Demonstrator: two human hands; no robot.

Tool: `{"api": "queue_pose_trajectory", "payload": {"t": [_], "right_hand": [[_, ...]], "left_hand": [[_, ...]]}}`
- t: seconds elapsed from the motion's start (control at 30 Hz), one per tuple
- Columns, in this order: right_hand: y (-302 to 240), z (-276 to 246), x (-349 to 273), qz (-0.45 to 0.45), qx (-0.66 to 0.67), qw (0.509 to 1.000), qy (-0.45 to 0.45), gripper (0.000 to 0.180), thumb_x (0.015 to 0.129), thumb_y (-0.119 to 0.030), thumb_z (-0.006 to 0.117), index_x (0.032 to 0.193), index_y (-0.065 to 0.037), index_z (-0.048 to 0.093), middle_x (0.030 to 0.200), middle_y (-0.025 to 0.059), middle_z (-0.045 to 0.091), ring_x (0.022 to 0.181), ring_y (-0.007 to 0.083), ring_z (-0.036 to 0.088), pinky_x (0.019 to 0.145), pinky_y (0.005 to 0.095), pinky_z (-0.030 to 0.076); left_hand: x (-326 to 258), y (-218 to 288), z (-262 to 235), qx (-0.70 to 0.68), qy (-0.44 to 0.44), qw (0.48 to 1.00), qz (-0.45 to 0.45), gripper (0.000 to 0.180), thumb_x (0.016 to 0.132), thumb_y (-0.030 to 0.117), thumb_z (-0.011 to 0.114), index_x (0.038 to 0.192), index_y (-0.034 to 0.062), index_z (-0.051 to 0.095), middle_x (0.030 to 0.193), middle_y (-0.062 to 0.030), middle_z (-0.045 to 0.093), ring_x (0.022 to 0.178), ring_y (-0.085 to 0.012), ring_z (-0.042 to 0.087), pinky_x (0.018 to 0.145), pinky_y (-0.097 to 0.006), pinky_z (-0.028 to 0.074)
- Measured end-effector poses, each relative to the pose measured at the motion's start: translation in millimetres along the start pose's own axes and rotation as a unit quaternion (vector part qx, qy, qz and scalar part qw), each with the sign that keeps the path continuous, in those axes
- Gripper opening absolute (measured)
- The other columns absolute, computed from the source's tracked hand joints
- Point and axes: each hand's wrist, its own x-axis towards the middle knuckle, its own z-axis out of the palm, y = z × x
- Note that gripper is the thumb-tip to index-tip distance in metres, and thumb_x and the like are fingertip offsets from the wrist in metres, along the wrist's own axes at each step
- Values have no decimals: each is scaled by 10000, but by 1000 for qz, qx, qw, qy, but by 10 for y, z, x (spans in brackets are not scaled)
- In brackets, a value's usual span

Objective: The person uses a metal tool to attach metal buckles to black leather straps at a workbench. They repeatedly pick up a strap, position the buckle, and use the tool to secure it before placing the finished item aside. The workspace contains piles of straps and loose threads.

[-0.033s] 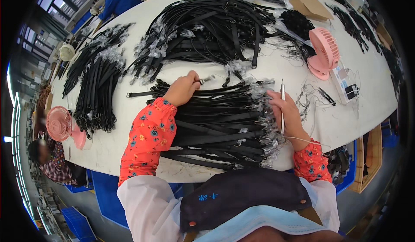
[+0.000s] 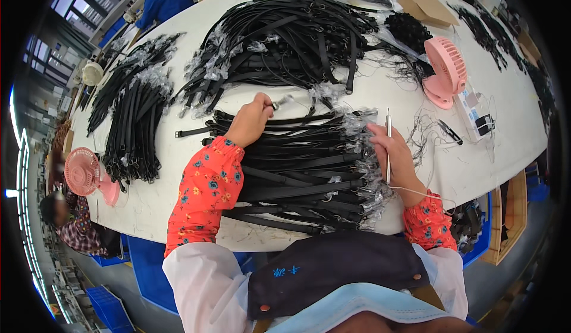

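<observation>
A stack of black straps (image 2: 297, 166) with clear plastic-wrapped ends lies on the white table (image 2: 178, 154) right in front of me. My left hand (image 2: 250, 120) is closed on the metal-tipped end of one strap (image 2: 284, 103) at the far side of the stack. My right hand (image 2: 394, 154) rests on the stack's right edge and holds a thin metal tool (image 2: 388, 145) upright; a pale cord runs from it past my wrist.
A large heap of black straps (image 2: 285, 35) fills the table's far middle, another pile (image 2: 134, 119) lies left. A pink desk fan (image 2: 446, 71) stands right, another pink fan (image 2: 83, 175) far left. Cardboard box (image 2: 416, 0) at back. Other people sit at far left and top left.
</observation>
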Motion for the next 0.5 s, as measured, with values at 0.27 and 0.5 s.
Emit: {"api": "queue_pose_trajectory", "payload": {"t": [0.27,0.5], "right_hand": [[58,45,-49,19,45,999,4,224,941,19,626,1145,-57,570,1295,168,678,1067,393,652,935,454,517],[29,-10,-40,46,77,996,22,195,953,15,607,1131,-60,577,1285,182,679,1047,377,660,906,429,531]], "left_hand": [[285,606,438,72,50,989,120,172,812,56,702,981,20,712,906,-175,657,900,-398,658,794,-435,519],[478,986,815,17,-42,999,-21,381,891,254,769,1159,19,635,1053,-159,699,1028,-339,676,895,-405,522]]}}
